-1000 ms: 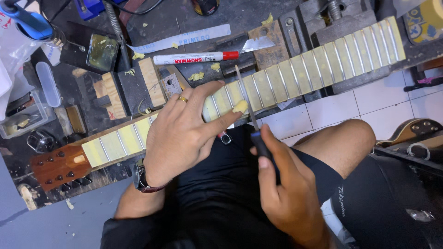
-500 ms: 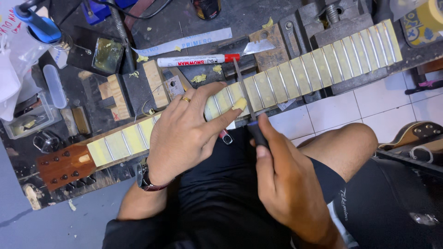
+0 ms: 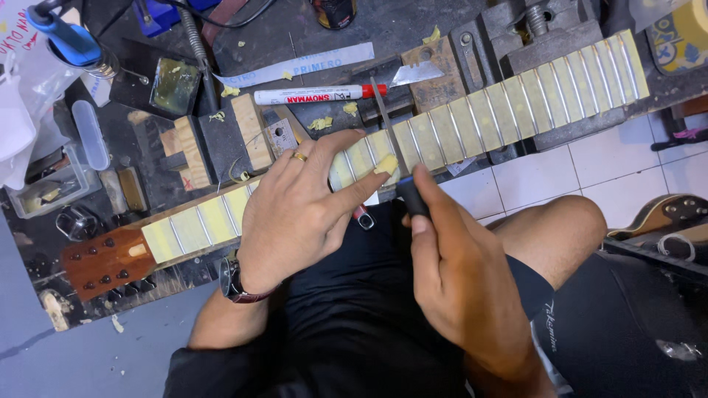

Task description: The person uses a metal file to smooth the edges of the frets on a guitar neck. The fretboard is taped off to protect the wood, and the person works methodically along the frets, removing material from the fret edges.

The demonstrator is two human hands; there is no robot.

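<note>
Left hand: my left hand (image 3: 295,214) lies flat over the guitar neck (image 3: 413,140), fingers (image 3: 354,193) spread along the fretboard, the forefinger tip touching a scrap of yellow masking tape (image 3: 386,163) — pressing down, not pinching.

Right hand: my right hand (image 3: 457,273) is wrapped around the dark handle of a thin file (image 3: 385,118), fingers pressed together round the grip; the blade runs up across the fretboard beside a fret.

Change: against the view a second ago, the blade has slid further up across the neck and the right hand has come closer to the fretboard edge; the left hand has stayed planted — I read this as a filing stroke under way, with the neck held steady.

Neck: it lies slantwise across the desk (image 3: 147,44), headstock (image 3: 107,262) at lower left, taped between the frets, its upper end resting on a metal vise (image 3: 553,29).

Nearby: a red-capped white marker (image 3: 317,94) and a loose razor blade (image 3: 417,72) lie just above the neck.
</note>
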